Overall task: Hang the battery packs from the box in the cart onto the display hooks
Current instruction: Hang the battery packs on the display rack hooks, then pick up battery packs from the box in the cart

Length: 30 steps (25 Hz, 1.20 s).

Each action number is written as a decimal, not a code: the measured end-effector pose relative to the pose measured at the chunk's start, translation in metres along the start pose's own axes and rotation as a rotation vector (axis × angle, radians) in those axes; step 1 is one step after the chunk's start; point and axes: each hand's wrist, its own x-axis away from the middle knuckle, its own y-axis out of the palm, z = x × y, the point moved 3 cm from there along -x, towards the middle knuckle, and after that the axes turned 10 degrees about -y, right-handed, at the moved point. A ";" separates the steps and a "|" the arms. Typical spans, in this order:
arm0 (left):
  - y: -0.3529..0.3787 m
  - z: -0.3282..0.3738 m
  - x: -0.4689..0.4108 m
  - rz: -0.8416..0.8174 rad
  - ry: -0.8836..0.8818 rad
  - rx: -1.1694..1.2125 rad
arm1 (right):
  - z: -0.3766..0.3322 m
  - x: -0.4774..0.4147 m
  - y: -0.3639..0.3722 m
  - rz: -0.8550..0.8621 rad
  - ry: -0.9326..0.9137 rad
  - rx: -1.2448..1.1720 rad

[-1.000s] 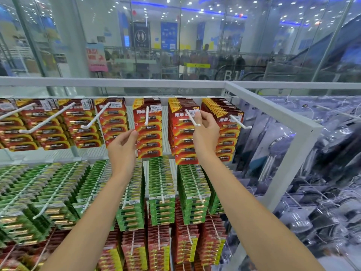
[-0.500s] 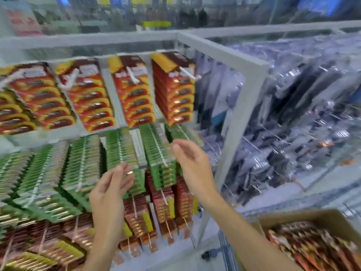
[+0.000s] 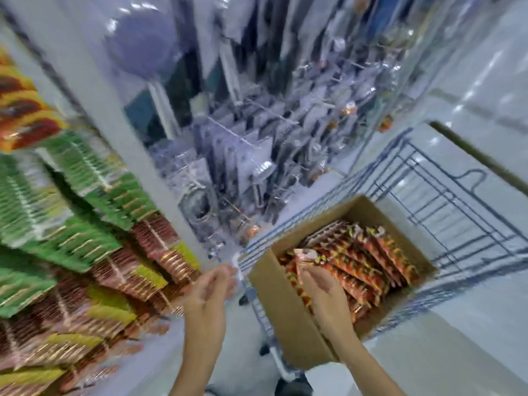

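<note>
A brown cardboard box [image 3: 288,318] sits in the blue wire cart [image 3: 445,201] at the lower right. It is filled with red and yellow battery packs [image 3: 368,258] standing in rows. My right hand [image 3: 323,292] is inside the box at its near left end, fingers stretched to the tops of the packs; motion blur hides any grip. My left hand [image 3: 208,292] hovers left of the box by the cart's edge, fingers loosely bent and holding nothing. The display hooks [image 3: 85,224] with green and brown-red packs fill the left side, blurred.
A white upright post [image 3: 143,155] of the display frame separates the batteries from clear-packaged goods [image 3: 251,144] hanging behind it. Pale floor [image 3: 471,332] lies to the right of the cart and below it.
My view has swung down and to the right, from the hooks to the cart. Both hands have left the display; the right one has dropped into the box and the left has come down beside it.
</note>
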 end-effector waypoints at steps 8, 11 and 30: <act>0.164 -0.106 -0.045 -0.217 -0.273 -0.338 | 0.074 -0.021 -0.114 0.100 0.310 0.086; 0.203 -0.140 -0.079 -0.133 -0.310 -0.521 | 0.087 -0.025 -0.140 0.100 0.354 0.104; 0.228 -0.187 -0.137 0.056 -0.357 -0.816 | 0.116 -0.066 -0.172 0.085 0.419 0.175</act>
